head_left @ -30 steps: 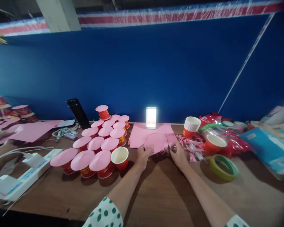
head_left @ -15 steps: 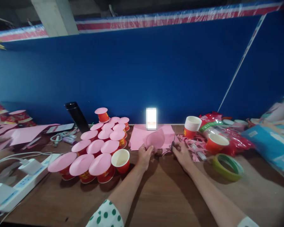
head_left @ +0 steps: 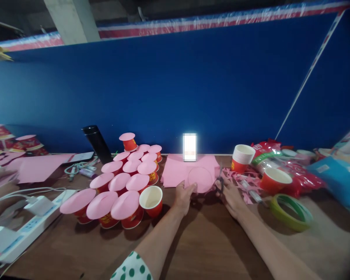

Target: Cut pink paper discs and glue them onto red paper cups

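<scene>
1. Pink paper circle (head_left: pixel 200 179) now lies further right over the pink sheets (head_left: pixel 175 169) than half a second ago, its lower rim reaching past their near edge; whether its upper rim is cut free cannot be told.
2. Left hand (head_left: pixel 184 197) pinches the circle's lower left rim between thumb and curled fingers, much as before.
3. Right hand (head_left: pixel 231 198) has its fingers closed around the dark handles of the scissors (head_left: pixel 220 184), at the circle's right side. The hands are slightly nearer each other than in the previous frame; the blades are too blurred to show how far apart they stand.
4. Brown desk (head_left: pixel 204 241) stretches between the forearms. On the left, an uncovered red paper cup (head_left: pixel 151 197) stands just beside the left forearm, in front of rows of disc-topped cups (head_left: pixel 128 205).
5. On the right, pink paper scraps (head_left: pixel 236 179) lie close against the right hand, nested paper cups (head_left: pixel 242 158) stand behind them, and a yellow-green tape roll (head_left: pixel 286 222) lies near the forearm.
6. Yellow print on the disc-topped cups is too small to read. White lettering on the red plastic bag (head_left: pixel 303 175) is illegible, as is a pale label on the blue pack (head_left: pixel 338 179). The bright screen (head_left: pixel 189 147) is pixelated.
</scene>
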Available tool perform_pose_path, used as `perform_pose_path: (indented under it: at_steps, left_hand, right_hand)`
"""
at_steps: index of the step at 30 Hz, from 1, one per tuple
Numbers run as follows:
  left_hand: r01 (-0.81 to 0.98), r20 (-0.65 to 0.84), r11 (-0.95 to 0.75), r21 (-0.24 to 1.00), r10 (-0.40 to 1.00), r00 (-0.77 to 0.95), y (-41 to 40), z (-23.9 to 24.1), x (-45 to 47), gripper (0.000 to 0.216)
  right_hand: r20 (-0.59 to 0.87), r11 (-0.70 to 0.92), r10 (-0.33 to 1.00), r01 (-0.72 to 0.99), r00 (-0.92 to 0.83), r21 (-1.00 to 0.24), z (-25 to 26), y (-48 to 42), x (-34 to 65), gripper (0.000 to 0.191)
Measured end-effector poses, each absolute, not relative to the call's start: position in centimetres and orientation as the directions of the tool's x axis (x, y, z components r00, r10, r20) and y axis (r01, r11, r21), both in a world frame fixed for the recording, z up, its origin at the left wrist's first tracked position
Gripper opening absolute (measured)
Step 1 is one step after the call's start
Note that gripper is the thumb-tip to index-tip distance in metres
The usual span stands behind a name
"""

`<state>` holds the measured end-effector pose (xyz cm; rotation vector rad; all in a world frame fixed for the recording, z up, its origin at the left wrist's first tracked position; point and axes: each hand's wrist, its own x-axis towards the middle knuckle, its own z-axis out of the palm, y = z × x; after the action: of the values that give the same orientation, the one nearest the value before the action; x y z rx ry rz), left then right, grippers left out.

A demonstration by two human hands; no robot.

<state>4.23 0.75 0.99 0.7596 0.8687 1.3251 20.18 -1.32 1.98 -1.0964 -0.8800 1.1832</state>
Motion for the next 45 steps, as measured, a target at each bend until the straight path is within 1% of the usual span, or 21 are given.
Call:
perform_pose_path:
  at_steps: [3,8,10,13,15,17,19,22,25,27,33,38,42,45]
  left_hand:
    - [-0.431,-0.097,0.101,0.897,0.995,0.032,0.8,0.6,4.4,0.041]
    - [-0.400,-0.111,0.127,0.908,0.992,0.065,0.6,0.8,4.5,0.043]
    - [-0.434,-0.105,0.144,0.889,0.988,0.111,0.3,1.2,4.4,0.045]
    - [-0.544,-0.047,0.172,0.821,0.971,0.236,-0.3,1.8,4.4,0.044]
    - [-0.572,0.002,0.165,0.803,0.960,0.280,-0.5,1.8,4.5,0.044]
    - [-0.517,0.046,0.116,0.848,0.956,0.291,-0.7,1.6,4.7,0.043]
    - [-0.411,0.082,0.053,0.910,0.949,0.305,-0.8,1.2,4.9,0.042]
    - [-0.299,0.066,0.015,0.954,0.964,0.258,-0.9,1.0,5.3,0.044]
    - [-0.250,0.002,0.033,0.968,0.990,0.139,-1.0,1.0,5.5,0.045]
    - [-0.236,-0.023,0.047,0.970,0.994,0.104,-1.0,1.0,5.6,0.044]
    - [-0.231,-0.072,0.087,0.969,0.995,0.072,-0.6,0.2,5.7,0.035]
    - [-0.262,-0.106,0.121,0.957,0.992,0.070,-0.6,0.6,5.7,0.035]
    - [-0.281,-0.150,0.161,0.946,0.987,0.060,-0.6,0.9,5.7,0.037]
    - [-0.304,-0.154,0.161,0.939,0.987,0.048,-0.3,0.5,5.6,0.039]
  right_hand:
    - [-0.022,0.027,0.984,-0.272,0.177,-0.962,2.0,-1.5,19.8,0.049]
    - [-0.075,-0.012,0.978,-0.308,0.193,-0.951,1.9,-1.6,19.8,0.069]
    - [-0.083,-0.010,0.974,-0.326,0.213,-0.945,1.9,-1.5,20.0,0.072]
    - [-0.069,0.027,0.967,-0.367,0.246,-0.930,1.8,-1.4,20.1,0.063]
    - [-0.066,0.047,0.958,-0.379,0.280,-0.924,1.8,-1.3,20.2,0.055]
    - [-0.071,0.048,0.950,-0.367,0.304,-0.929,1.8,-1.3,20.2,0.051]
    - [-0.061,0.048,0.954,-0.351,0.293,-0.935,1.8,-1.3,20.1,0.052]
    - [-0.040,0.052,0.965,-0.341,0.257,-0.939,1.9,-1.5,19.9,0.059]
    - [-0.044,0.038,0.971,-0.331,0.237,-0.943,2.0,-1.7,19.6,0.066]
    - [-0.040,0.034,0.975,-0.325,0.219,-0.945,2.1,-1.7,19.5,0.067]
    - [-0.035,0.027,0.978,-0.287,0.208,-0.958,1.8,-1.7,19.6,0.067]
    - [-0.039,0.018,0.980,-0.279,0.197,-0.960,1.6,-1.6,19.6,0.066]
    - [0.014,0.065,0.981,-0.259,0.194,-0.964,1.3,-1.3,19.6,0.057]
    - [0.059,0.099,0.977,-0.189,0.205,-0.977,0.9,-1.1,19.7,0.052]
